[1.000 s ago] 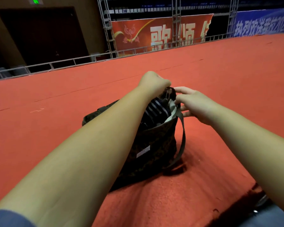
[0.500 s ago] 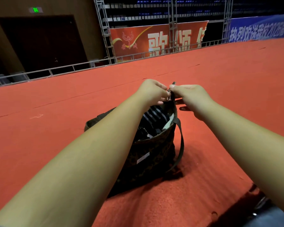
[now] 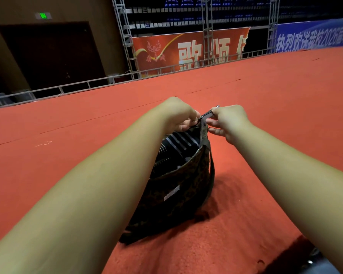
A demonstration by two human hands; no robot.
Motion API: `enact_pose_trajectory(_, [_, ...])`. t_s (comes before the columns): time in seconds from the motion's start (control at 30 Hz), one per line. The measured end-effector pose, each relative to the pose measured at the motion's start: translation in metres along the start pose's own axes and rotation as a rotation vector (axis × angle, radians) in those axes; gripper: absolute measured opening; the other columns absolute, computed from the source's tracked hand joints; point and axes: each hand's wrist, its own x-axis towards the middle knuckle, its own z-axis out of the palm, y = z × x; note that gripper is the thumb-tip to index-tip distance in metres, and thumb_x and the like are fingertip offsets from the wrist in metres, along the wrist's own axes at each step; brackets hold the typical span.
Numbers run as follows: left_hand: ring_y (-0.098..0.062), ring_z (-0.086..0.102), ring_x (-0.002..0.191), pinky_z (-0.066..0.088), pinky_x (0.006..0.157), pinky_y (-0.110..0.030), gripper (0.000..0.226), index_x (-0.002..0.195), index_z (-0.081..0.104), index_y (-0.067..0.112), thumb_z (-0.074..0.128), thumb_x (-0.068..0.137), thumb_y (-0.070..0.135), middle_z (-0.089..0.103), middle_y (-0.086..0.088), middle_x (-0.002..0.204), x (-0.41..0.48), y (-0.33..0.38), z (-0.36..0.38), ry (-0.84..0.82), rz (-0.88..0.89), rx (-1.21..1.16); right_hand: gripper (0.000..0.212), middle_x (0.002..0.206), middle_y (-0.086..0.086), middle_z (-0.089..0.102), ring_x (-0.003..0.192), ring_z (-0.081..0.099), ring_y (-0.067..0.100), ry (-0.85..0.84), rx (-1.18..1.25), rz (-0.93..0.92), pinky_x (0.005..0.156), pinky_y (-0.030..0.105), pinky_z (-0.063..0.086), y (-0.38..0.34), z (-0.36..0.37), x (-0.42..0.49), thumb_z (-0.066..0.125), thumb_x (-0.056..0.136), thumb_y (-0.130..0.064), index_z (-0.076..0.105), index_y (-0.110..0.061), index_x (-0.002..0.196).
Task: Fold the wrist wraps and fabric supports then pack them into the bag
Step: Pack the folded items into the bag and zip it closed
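Floor (image 3: 48, 175): red carpet, running back to a metal rail.
Left hand (image 3: 179, 115): fingers curled, pinching the raised far end of the bag (image 3: 182, 186) beside the zip.
Bag: dark, patterned, standing on the floor between the two forearms, mouth open, white label on its near side.
Wrist wraps (image 3: 178, 142): black fabric with pale stripes, lying inside the bag.
Right hand (image 3: 231, 120): fingers curled, pinching the dark tab (image 3: 207, 115) at that same end, just beside the left hand.

Bare forearms, left hand (image 3: 181, 116), right hand (image 3: 231, 121)
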Motion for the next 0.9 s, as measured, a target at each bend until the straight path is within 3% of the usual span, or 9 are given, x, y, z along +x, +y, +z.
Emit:
enact_pose_trajectory(0.13, [-0.015, 0.062, 0.067, 0.049, 0.059, -0.022, 0.02, 0.104, 0.076, -0.003, 0.058, 0.096, -0.007, 0.071, -0.013, 0.083, 0.0, 0.004, -0.01, 0.004, 0.003, 0.131, 0.019, 0.119, 0.008, 0.072, 0.06, 0.073, 0.006, 0.073, -0.019, 0.036, 0.041, 0.024, 0.053, 0.007, 0.008, 0.006, 0.052, 0.109, -0.013, 0.061, -0.015, 0.125])
enact_pose_trajectory(0.33, [-0.01, 0.065, 0.054, 0.064, 0.072, -0.031, 0.018, 0.103, 0.076, -0.002, 0.059, 0.097, -0.004, 0.073, -0.009, 0.08, 0.002, -0.008, -0.005, -0.008, 0.012, 0.215, 0.041, 0.12, 0.006, 0.061, 0.069, 0.072, 0.014, 0.164, -0.057, 0.062, 0.051, 0.033, 0.053, 0.015, 0.002, 0.013, 0.035, 0.11, -0.006, 0.052, -0.016, 0.145])
enact_pose_trajectory(0.4, [-0.009, 0.063, 0.049, 0.062, 0.067, -0.031, 0.02, 0.103, 0.074, 0.0, 0.056, 0.098, -0.005, 0.072, -0.008, 0.077, 0.002, -0.016, 0.001, -0.039, 0.005, 0.214, 0.042, 0.112, 0.005, 0.061, 0.069, 0.072, 0.017, 0.191, -0.082, 0.072, 0.051, 0.036, 0.055, 0.023, -0.003, 0.013, 0.035, 0.109, -0.005, 0.05, -0.013, 0.147])
enact_pose_trajectory(0.5, [-0.007, 0.06, 0.048, 0.046, 0.053, -0.022, 0.022, 0.107, 0.071, 0.002, 0.051, 0.099, -0.006, 0.071, -0.012, 0.086, 0.002, -0.032, 0.008, -0.084, -0.017, 0.204, 0.034, 0.09, 0.003, 0.056, 0.068, 0.072, 0.02, 0.214, -0.107, 0.097, 0.048, 0.038, 0.059, 0.03, -0.006, 0.011, 0.036, 0.111, -0.006, 0.053, -0.011, 0.141])
enact_pose_trajectory(0.57, [-0.009, 0.067, 0.06, 0.051, 0.06, -0.023, 0.024, 0.11, 0.068, 0.005, 0.05, 0.1, -0.007, 0.07, -0.011, 0.096, 0.003, -0.039, 0.015, -0.116, -0.049, 0.125, 0.018, 0.086, 0.008, 0.059, 0.071, 0.072, 0.024, 0.232, -0.063, 0.113, 0.042, 0.04, 0.058, 0.032, -0.007, 0.009, 0.039, 0.113, -0.009, 0.054, -0.011, 0.124])
enact_pose_trajectory(0.63, [-0.015, 0.068, 0.074, 0.054, 0.077, -0.03, 0.025, 0.109, 0.066, 0.007, 0.047, 0.101, -0.008, 0.067, -0.011, 0.101, 0.005, -0.04, 0.02, -0.132, -0.044, 0.058, 0.017, 0.094, 0.013, 0.064, 0.076, 0.075, 0.027, 0.213, -0.044, 0.093, 0.048, 0.044, 0.059, 0.034, -0.009, 0.009, 0.038, 0.113, -0.011, 0.054, -0.006, 0.118])
enact_pose_trajectory(0.73, [-0.022, 0.067, 0.081, 0.058, 0.098, -0.047, 0.018, 0.115, 0.065, 0.001, 0.05, 0.105, -0.001, 0.064, -0.012, 0.101, 0.003, -0.029, 0.021, -0.075, 0.024, -0.002, 0.026, 0.117, 0.017, 0.068, 0.083, 0.08, 0.027, 0.146, -0.087, 0.064, 0.058, 0.048, 0.066, 0.035, -0.014, 0.01, 0.043, 0.108, -0.012, 0.06, -0.003, 0.125])
enact_pose_trajectory(0.8, [-0.019, 0.067, 0.072, 0.061, 0.093, -0.047, 0.017, 0.117, 0.064, -0.002, 0.051, 0.107, 0.004, 0.063, -0.011, 0.095, 0.004, -0.024, 0.017, -0.019, 0.067, -0.012, 0.029, 0.119, 0.011, 0.069, 0.089, 0.078, 0.024, 0.075, -0.122, 0.084, 0.063, 0.047, 0.067, 0.032, -0.016, 0.004, 0.052, 0.103, -0.021, 0.064, -0.005, 0.125])
enact_pose_trajectory(0.9, [-0.016, 0.068, 0.063, 0.065, 0.079, -0.037, 0.009, 0.105, 0.064, 0.005, 0.056, 0.104, 0.004, 0.067, -0.013, 0.09, 0.002, -0.016, 0.009, 0.033, 0.113, 0.042, 0.037, 0.118, 0.005, 0.069, 0.095, 0.075, 0.024, 0.004, -0.21, 0.068, 0.074, 0.044, 0.066, 0.023, -0.014, -0.007, 0.061, 0.097, -0.038, 0.067, -0.013, 0.124])
